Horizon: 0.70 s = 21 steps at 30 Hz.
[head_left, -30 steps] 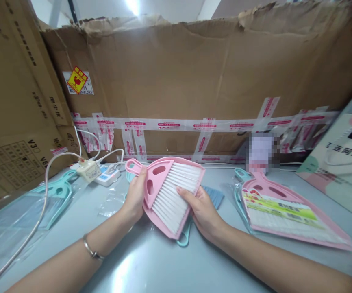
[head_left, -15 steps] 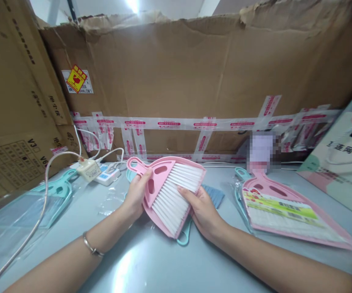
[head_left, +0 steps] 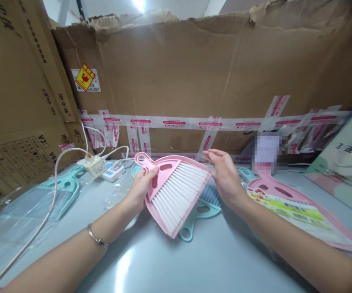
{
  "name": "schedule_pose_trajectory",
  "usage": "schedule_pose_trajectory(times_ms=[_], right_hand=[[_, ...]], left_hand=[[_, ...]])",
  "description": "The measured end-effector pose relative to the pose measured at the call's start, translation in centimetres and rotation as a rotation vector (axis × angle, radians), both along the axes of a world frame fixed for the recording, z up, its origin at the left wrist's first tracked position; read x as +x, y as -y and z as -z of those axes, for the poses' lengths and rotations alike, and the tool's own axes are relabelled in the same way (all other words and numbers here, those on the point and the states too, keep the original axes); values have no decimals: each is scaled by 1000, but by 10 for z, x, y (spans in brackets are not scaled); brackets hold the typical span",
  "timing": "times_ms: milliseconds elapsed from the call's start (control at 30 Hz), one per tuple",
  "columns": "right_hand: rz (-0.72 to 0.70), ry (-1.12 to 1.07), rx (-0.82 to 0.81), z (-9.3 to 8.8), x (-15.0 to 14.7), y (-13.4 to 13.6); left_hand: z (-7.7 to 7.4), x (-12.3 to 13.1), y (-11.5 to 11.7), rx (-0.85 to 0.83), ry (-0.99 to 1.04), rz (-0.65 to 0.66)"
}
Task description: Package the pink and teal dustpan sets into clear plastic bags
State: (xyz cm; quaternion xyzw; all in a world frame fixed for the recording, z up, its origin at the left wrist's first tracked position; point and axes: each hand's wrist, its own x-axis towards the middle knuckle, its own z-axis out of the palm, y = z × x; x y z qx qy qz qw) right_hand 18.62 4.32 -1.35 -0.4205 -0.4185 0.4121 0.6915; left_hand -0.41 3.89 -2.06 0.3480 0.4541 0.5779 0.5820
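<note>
My left hand point(head_left: 142, 185) grips a pink dustpan point(head_left: 157, 217) near its handle, thumb over the front. A pink hand brush point(head_left: 180, 195) with white bristles lies nested against the pan, bristles fanned toward the lower right. Beside the pan's upper right corner is my right hand point(head_left: 224, 175), its fingers stretched out and holding nothing; I cannot tell whether it touches the rim. Behind and below the held set, a mint green brush point(head_left: 205, 211) with blue bristles rests on the table, partly hidden by the pan.
A pink dustpan set in clear wrap point(head_left: 300, 211) lies at right, a mint green dustpan point(head_left: 63, 199) in plastic at left. A charger point(head_left: 95, 167), power strip point(head_left: 113, 171) and white cable point(head_left: 52, 199) stand by the left. A large cardboard box point(head_left: 170, 73) walls the back.
My right hand has come off the bristles and moved up to the pan's upper right corner, fingers opening. More of the green brush shows. The view has shifted slightly.
</note>
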Motion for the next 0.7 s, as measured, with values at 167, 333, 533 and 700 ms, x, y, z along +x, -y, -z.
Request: schedule_pose_trajectory(times_ms=[167,333,533,700], right_hand=[[-67,396,148,-34,21,1],[-2,865,33,-67,87,31],[176,1159,-560,-4,221,69],[251,1109,-674,48,272,91]], left_hand=[[-7,-4,-1,-6,4,-74],[-10,-7,-7,-17,32,-169],[-5,-4,-8,-27,36,-192],[-7,-4,-7,-14,11,-204]])
